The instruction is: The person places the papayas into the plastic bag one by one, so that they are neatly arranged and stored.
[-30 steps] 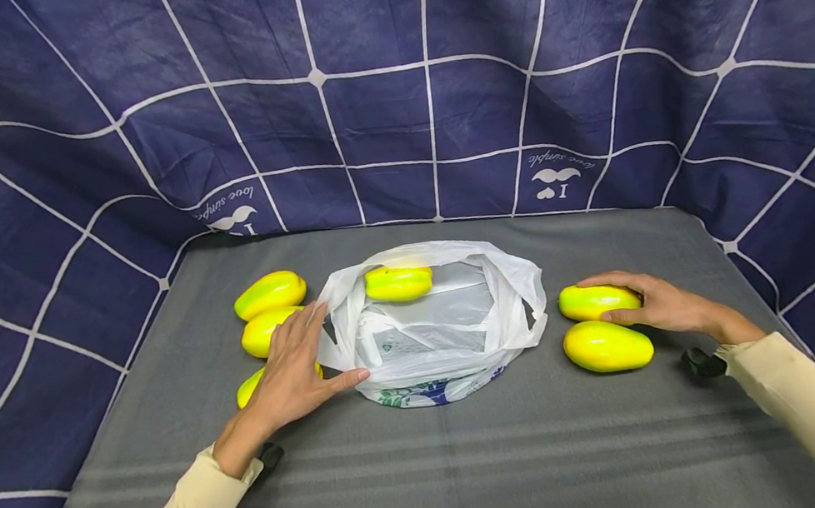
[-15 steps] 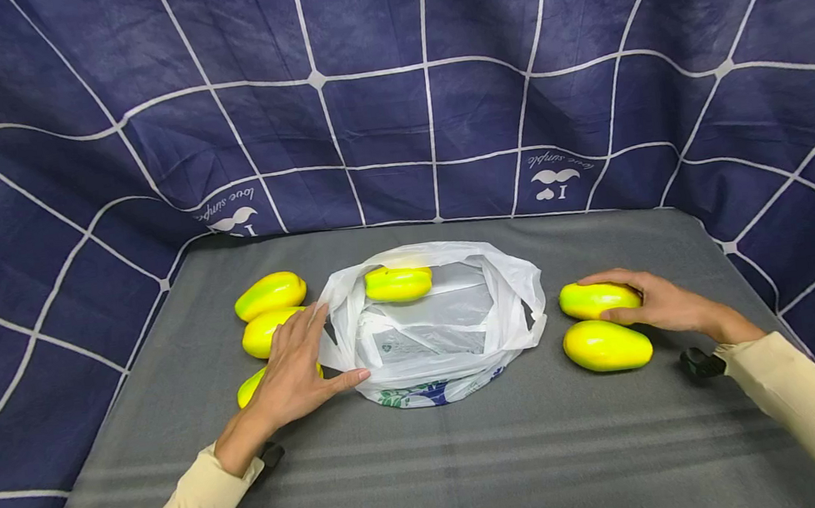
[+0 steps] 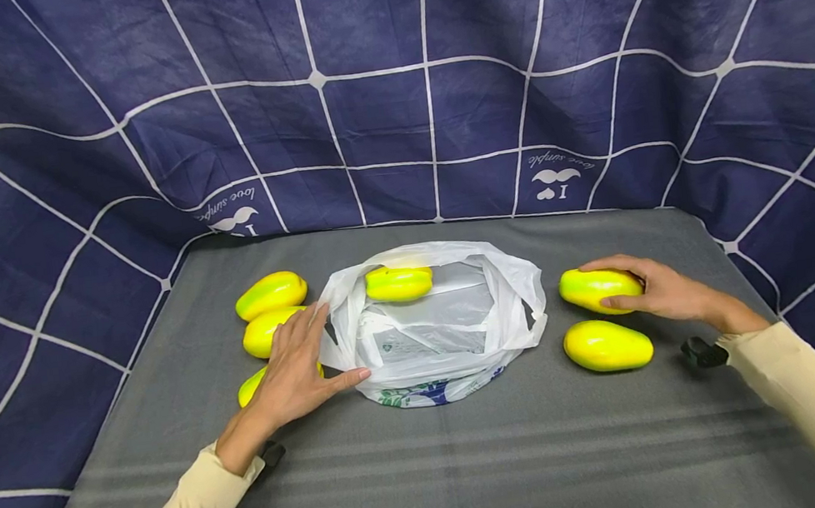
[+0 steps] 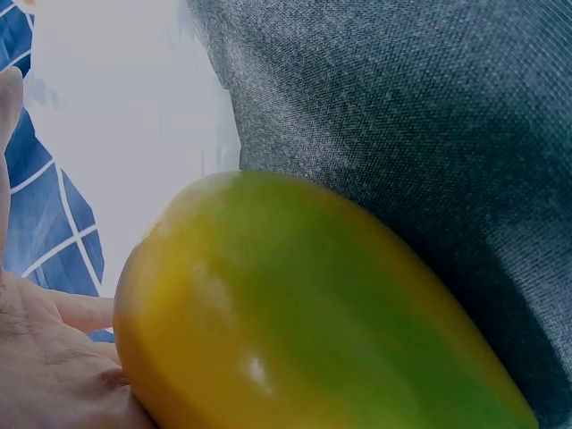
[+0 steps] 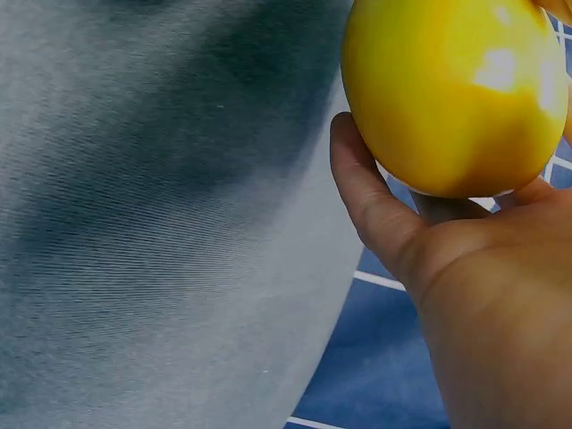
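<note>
My right hand (image 3: 668,291) grips a yellow-green papaya (image 3: 596,289), thumb on the near side and fingers over the far side. In the right wrist view the same papaya (image 5: 456,98) sits between thumb and fingers, above the cloth. A second papaya (image 3: 608,346) lies just in front of it. My left hand (image 3: 294,380) has its fingers extended along the left rim of a white plastic bag (image 3: 510,292), thumb at the front rim. Inside the bag's open mouth lies one papaya (image 3: 399,284). Under the left hand is another papaya (image 4: 313,304), mostly hidden in the head view.
Two more papayas, a back one (image 3: 271,295) and a nearer one (image 3: 266,333), lie left of the bag. Grey cloth (image 3: 448,476) covers the table. A navy curtain with white lines (image 3: 377,115) hangs behind and along both sides.
My right hand has raised its papaya slightly and drawn it away from the papaya in front, so a gap now shows between them. The left hand and bag stay put.
</note>
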{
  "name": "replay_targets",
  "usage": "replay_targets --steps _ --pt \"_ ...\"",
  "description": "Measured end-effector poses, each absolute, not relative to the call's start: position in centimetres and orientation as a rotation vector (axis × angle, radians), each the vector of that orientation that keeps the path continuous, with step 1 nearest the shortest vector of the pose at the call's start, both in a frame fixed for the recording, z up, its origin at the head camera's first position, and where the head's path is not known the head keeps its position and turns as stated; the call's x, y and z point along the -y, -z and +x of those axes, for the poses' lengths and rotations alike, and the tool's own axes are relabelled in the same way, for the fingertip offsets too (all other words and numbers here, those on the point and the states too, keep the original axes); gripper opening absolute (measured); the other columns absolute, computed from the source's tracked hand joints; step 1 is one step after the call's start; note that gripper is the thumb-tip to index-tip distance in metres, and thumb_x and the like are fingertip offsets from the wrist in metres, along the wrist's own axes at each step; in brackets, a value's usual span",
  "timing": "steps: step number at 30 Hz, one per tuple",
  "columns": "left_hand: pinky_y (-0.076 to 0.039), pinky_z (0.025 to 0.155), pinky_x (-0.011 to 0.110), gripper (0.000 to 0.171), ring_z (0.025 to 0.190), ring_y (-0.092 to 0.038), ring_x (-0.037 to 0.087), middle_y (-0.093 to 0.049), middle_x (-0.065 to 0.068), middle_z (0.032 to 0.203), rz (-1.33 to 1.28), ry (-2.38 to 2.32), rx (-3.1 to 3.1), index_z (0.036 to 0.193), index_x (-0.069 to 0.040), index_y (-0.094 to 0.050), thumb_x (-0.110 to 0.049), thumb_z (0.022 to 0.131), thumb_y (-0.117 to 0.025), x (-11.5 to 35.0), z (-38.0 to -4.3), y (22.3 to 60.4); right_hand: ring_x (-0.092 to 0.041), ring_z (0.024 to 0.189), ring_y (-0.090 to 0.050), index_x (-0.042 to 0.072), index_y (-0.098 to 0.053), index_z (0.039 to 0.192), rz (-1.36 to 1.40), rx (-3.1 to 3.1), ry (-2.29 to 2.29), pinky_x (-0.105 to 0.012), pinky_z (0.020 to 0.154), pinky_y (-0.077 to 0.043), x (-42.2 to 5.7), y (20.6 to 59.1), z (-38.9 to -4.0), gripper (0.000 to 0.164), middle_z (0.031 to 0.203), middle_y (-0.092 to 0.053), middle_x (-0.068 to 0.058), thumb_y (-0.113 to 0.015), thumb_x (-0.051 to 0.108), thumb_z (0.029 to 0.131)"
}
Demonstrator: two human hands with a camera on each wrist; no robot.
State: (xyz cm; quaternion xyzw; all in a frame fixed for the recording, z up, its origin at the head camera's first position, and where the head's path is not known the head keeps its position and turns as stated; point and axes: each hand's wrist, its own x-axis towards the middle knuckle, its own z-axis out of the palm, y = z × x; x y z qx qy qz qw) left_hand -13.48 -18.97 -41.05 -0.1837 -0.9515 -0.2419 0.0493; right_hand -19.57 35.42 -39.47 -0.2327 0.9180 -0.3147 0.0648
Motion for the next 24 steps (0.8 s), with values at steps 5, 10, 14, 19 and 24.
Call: replay_targets --steps 5,10,14,19,24 --pt "-0.015 0.118 0.063 0.109 0.145 -0.026 0.046 -0.031 0.027 0.157 -0.562 0.728 2.898 0.154 0.004 -0.029 -0.054 0.078 -0.080 19.0 -13.5 41.1 -0.001 0.106 -0.052 0.021 -0.055 0.143 -0.729 -2.778 0.975 -0.013 0.086 -0.040 -35.0 38.8 -19.9 0.058 0.133 -0.061 -0.003 -0.077 0.019 0.089" --pt "-0.014 0.118 0.064 0.109 0.146 -0.025 0.047 -0.030 0.027 0.158 -0.563 0.732 2.908 0.155 0.004 -0.028 -0.055 0.078 -0.079 19.0 -13.5 41.1 -0.004 0.103 -0.052 0.019 -0.057 0.142 -0.721 -2.786 1.001 -0.016 0.084 -0.041 -34.6 38.4 -20.2 0.059 0.129 -0.061 -0.002 -0.079 0.016 0.087" --pt "-0.013 0.118 0.064 0.110 0.146 -0.024 0.046 -0.029 0.027 0.158 -0.562 0.740 2.914 0.155 0.004 -0.027 -0.056 0.079 -0.079 19.0 -13.5 41.1 -0.006 0.101 -0.052 0.020 -0.058 0.141 -0.677 -2.809 1.015 -0.017 0.083 -0.041 -34.3 37.9 -20.3 0.059 0.126 -0.060 0.000 -0.079 0.015 0.087" --pt "-0.014 0.118 0.064 0.109 0.146 -0.025 0.046 -0.030 0.026 0.158 -0.559 0.744 2.907 0.155 0.004 -0.028 -0.054 0.078 -0.080 18.9 -13.5 41.0 -0.006 0.100 -0.053 0.022 -0.059 0.139 -0.652 -2.814 1.048 -0.016 0.083 -0.040 -33.6 37.3 -20.5 0.058 0.125 -0.061 0.003 -0.080 0.014 0.085" --pt "-0.014 0.118 0.064 0.109 0.145 -0.026 0.046 -0.031 0.026 0.157 -0.556 0.743 2.902 0.154 0.005 -0.029 -0.054 0.078 -0.080 19.0 -13.5 41.0 -0.005 0.102 -0.052 0.021 -0.060 0.139 -0.699 -2.807 1.070 -0.015 0.083 -0.039 -32.7 36.8 -20.8 0.058 0.127 -0.062 0.002 -0.080 0.011 0.085"
